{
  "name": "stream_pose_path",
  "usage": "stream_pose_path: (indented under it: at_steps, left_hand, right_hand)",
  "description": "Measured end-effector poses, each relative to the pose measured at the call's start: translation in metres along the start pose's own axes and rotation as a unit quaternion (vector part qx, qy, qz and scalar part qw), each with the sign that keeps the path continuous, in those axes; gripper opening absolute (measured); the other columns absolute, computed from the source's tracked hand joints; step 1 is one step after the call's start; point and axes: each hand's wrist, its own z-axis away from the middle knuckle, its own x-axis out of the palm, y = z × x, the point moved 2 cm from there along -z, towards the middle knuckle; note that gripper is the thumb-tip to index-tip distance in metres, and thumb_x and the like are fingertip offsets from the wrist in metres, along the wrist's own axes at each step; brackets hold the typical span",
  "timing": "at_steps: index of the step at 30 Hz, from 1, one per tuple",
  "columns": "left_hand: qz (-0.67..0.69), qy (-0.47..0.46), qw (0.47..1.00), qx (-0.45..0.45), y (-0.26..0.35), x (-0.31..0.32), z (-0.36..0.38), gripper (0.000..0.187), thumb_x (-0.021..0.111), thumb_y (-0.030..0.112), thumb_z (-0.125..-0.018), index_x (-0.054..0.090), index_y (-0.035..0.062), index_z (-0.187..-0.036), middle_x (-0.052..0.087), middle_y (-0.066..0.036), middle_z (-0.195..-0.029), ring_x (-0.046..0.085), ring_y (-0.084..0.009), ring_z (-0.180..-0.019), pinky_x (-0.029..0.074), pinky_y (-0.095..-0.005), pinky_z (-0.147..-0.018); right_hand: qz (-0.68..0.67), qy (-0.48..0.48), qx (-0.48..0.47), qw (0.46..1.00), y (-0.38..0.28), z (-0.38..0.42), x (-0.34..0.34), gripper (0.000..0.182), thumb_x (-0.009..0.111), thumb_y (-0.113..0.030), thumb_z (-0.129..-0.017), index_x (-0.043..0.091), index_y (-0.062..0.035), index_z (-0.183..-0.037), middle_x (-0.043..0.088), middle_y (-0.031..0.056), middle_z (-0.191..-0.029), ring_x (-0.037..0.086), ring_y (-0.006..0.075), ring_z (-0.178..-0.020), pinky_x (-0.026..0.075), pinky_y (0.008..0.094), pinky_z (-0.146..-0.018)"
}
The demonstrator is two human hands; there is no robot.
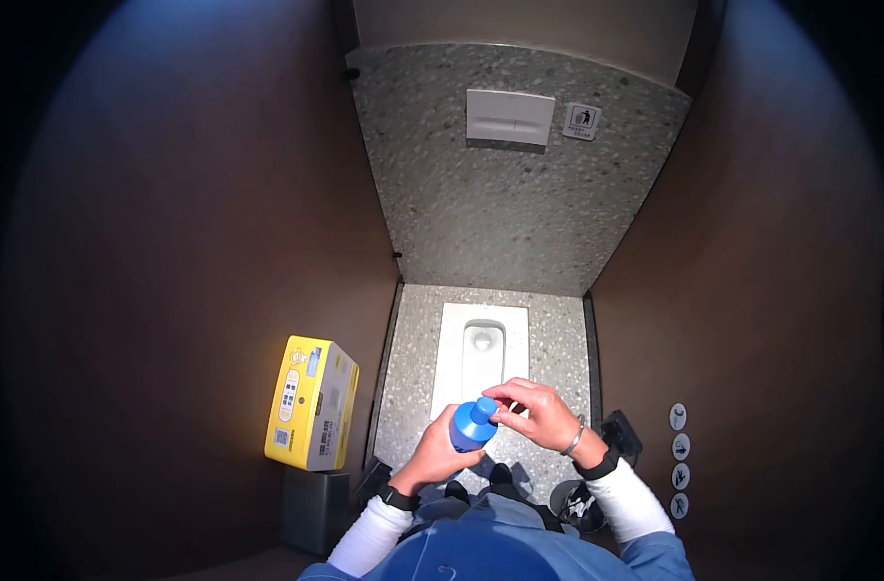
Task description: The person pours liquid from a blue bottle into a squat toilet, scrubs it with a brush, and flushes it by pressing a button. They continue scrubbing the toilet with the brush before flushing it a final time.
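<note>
A blue bottle (469, 436) stands nearly upright in front of my body, its neck tilted slightly away from me. Wrapped round the bottle's body is my left hand (434, 453). The thumb and fingertips of my right hand (541, 414) are closed at the blue cap (485, 406) on top of the bottle. The cap sits on the neck. Just beyond the bottle, set in the floor, is a white squat toilet (446, 353), its near end partly hidden by my hands and the bottle.
To the left, a yellow and grey box (311, 407) rests on a grey metal dispenser (314, 504) at the wall. A white flush panel (510, 116) and a small sign (582, 121) are on the speckled back wall. A waste bin (577, 504) stands at my right.
</note>
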Motion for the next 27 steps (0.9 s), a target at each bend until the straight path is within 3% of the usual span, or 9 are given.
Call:
stream_pose_path:
  at_steps: [5, 7, 9, 11, 17, 21, 24, 25, 27]
  left_hand:
    - [-0.017, -0.067, 0.997, -0.034, 0.016, -0.017, 0.002, 0.051, 0.069, 0.011, -0.058, 0.048, 0.0031, -0.104, 0.057, -0.012, -0.093, 0.057, -0.0216, -0.088, 0.044, -0.0319, -0.077]
    - [-0.028, -0.125, 0.992, -0.005, 0.016, -0.016, 0.003, 0.051, 0.070, 0.011, -0.058, 0.049, 0.0031, -0.105, 0.055, -0.007, -0.094, 0.054, -0.0158, -0.087, 0.043, -0.0292, -0.078]
    - [-0.046, -0.144, 0.988, -0.005, 0.013, -0.013, 0.003, 0.051, 0.070, 0.011, -0.057, 0.050, 0.0032, -0.104, 0.055, -0.009, -0.094, 0.056, -0.0185, -0.089, 0.043, -0.0297, -0.078]
    - [-0.119, -0.160, 0.978, 0.058, 0.016, -0.010, 0.002, 0.050, 0.069, 0.011, -0.053, 0.050, 0.0056, -0.099, 0.057, -0.013, -0.092, 0.057, -0.0302, -0.088, 0.044, -0.0366, -0.077]
    - [-0.208, -0.205, 0.949, 0.120, 0.013, -0.002, -0.002, 0.051, 0.071, 0.013, -0.050, 0.052, 0.0068, -0.097, 0.057, -0.013, -0.094, 0.054, -0.0327, -0.093, 0.043, -0.0387, -0.080]
    - [-0.257, -0.177, 0.942, 0.121, 0.009, -0.002, -0.002, 0.053, 0.071, 0.012, -0.050, 0.051, 0.0052, -0.099, 0.056, -0.015, -0.092, 0.055, -0.0328, -0.089, 0.044, -0.0375, -0.078]
    - [-0.182, -0.138, 0.973, 0.045, 0.002, 0.002, -0.007, 0.050, 0.070, 0.012, -0.053, 0.051, 0.0041, -0.099, 0.056, -0.016, -0.095, 0.055, -0.0324, -0.090, 0.044, -0.0387, -0.078]
    - [-0.128, -0.093, 0.987, 0.009, -0.001, 0.005, -0.010, 0.051, 0.070, 0.013, -0.054, 0.050, 0.0032, -0.100, 0.056, -0.016, -0.095, 0.056, -0.0305, -0.090, 0.044, -0.0373, -0.077]
    - [-0.074, -0.050, 0.996, -0.028, -0.008, 0.014, -0.013, 0.052, 0.071, 0.013, -0.056, 0.049, 0.0022, -0.102, 0.056, -0.016, -0.094, 0.057, -0.0286, -0.090, 0.044, -0.0359, -0.077]
  right_hand:
    - [0.115, -0.027, -0.129, 0.984, -0.014, -0.007, -0.006, 0.028, 0.065, -0.010, -0.074, 0.058, -0.0034, -0.101, 0.057, 0.0087, -0.081, 0.059, 0.0198, -0.072, 0.049, 0.0295, -0.063]
    - [0.060, -0.151, -0.049, 0.985, -0.016, -0.007, -0.011, 0.026, 0.066, -0.011, -0.073, 0.056, -0.0025, -0.095, 0.055, 0.0072, -0.078, 0.058, 0.0199, -0.070, 0.049, 0.0305, -0.064]
    - [0.046, -0.194, -0.009, 0.980, -0.014, -0.006, -0.014, 0.027, 0.070, -0.012, -0.069, 0.053, -0.0033, -0.087, 0.053, 0.0053, -0.074, 0.055, 0.0176, -0.066, 0.047, 0.0300, -0.062]
    - [-0.012, -0.296, 0.027, 0.955, -0.008, -0.002, -0.009, 0.028, 0.072, -0.013, -0.064, 0.051, -0.0056, -0.080, 0.052, 0.0042, -0.070, 0.052, 0.0160, -0.063, 0.042, 0.0282, -0.057]
    - [-0.149, -0.348, 0.071, 0.923, 0.025, 0.026, 0.016, 0.034, 0.074, -0.006, -0.062, 0.042, -0.0077, -0.072, 0.035, -0.0059, -0.065, 0.033, 0.0071, -0.063, 0.032, 0.0235, -0.057]
    - [-0.146, -0.266, 0.033, 0.952, 0.034, 0.033, 0.014, 0.034, 0.070, -0.004, -0.061, 0.037, -0.0067, -0.066, 0.034, -0.0018, -0.062, 0.035, 0.0098, -0.060, 0.033, 0.0250, -0.056]
    - [0.008, -0.086, -0.002, 0.996, 0.032, 0.029, 0.000, 0.026, 0.065, -0.003, -0.065, 0.038, -0.0044, -0.065, 0.040, 0.0057, -0.062, 0.043, 0.0208, -0.056, 0.037, 0.0296, -0.053]
    - [0.008, -0.084, -0.003, 0.996, 0.032, 0.027, 0.003, 0.026, 0.065, -0.003, -0.065, 0.038, -0.0044, -0.065, 0.040, 0.0057, -0.062, 0.043, 0.0208, -0.056, 0.037, 0.0296, -0.053]
    - [0.118, 0.085, 0.032, 0.989, 0.036, 0.030, 0.009, 0.025, 0.064, -0.003, -0.066, 0.039, -0.0040, -0.063, 0.040, 0.0066, -0.060, 0.048, 0.0236, -0.058, 0.037, 0.0317, -0.051]
